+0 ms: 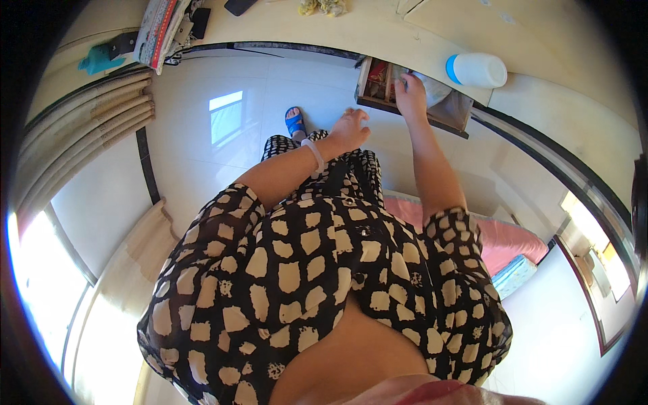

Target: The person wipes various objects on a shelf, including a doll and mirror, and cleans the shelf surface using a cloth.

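A teal object and a patterned cloth bundle are seen at the left end of the desk. A blue sandal is planted on the white tiled floor. The left hand, a pale bracelet at its wrist, is held loosely open, gripping nothing, just before the open drawer. The right hand is set inside that drawer among its contents; whether anything is gripped cannot be told. A white bottle with a blue cap is laid on the desk edge above.
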Demonstrator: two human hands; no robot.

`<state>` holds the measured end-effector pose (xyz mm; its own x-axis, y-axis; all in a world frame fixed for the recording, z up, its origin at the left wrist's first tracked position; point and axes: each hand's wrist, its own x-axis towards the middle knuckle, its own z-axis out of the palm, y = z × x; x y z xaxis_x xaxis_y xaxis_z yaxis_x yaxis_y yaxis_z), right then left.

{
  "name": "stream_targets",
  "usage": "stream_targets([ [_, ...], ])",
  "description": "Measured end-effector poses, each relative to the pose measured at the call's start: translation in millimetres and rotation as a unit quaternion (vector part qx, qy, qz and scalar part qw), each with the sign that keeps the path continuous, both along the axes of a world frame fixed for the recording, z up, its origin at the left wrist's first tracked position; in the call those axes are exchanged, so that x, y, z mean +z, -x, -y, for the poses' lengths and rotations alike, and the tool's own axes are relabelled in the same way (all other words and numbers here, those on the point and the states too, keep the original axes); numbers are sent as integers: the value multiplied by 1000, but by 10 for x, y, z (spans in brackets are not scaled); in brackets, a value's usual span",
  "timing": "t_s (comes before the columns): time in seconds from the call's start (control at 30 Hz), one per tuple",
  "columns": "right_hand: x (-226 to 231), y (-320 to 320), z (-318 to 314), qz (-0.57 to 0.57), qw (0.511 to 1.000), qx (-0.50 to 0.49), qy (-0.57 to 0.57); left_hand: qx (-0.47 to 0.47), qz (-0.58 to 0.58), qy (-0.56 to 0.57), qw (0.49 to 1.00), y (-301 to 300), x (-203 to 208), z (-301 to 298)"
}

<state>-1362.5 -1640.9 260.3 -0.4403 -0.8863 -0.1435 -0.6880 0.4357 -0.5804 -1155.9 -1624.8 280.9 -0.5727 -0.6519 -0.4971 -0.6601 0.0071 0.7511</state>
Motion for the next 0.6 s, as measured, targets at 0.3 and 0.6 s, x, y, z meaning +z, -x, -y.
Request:
stream_targets([
  [0.3, 661, -303, -1554, 321, 909, -267, 5, 28, 17, -125, 992, 443, -258, 15],
  [0.6, 465, -323, -1754, 369, 891, -265, 8, -364, 95, 320, 869, 891, -714, 609],
])
